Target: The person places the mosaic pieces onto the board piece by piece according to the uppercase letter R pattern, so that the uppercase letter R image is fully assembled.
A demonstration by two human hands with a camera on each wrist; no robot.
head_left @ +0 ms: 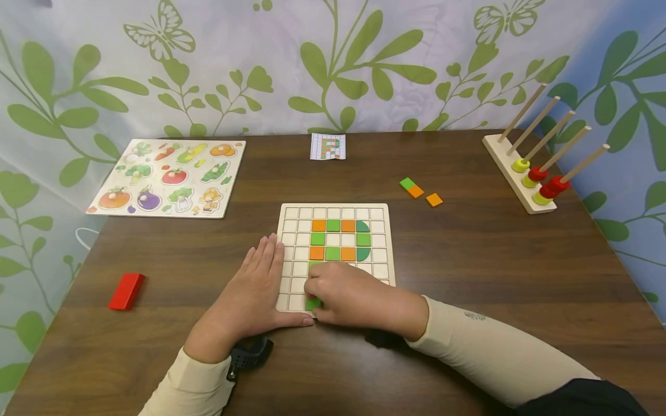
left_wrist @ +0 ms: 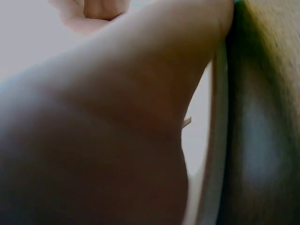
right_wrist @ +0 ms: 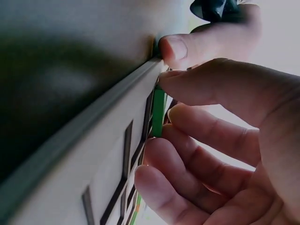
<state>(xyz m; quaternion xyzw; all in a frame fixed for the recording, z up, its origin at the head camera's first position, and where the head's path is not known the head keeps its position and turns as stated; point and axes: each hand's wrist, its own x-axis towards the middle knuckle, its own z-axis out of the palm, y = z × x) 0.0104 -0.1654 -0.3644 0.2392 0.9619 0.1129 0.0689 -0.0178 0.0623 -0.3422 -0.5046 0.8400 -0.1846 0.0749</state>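
Observation:
A wooden grid board lies in front of me with orange, green and dark green tiles set in its squares. My left hand rests flat with straight fingers along the board's left edge, its thumb against the near edge. Low on the board, my right hand has curled fingers and thumb about a green square tile at the near edge, pinching it. The same tile shows partly in the head view. The right hand hides several squares. In the left wrist view, the left hand fills most of the picture.
Beyond the board lie a green tile, an orange tile and another orange tile. A pattern card is at the back. Around them are a vegetable puzzle, a bead-peg stand and a red block.

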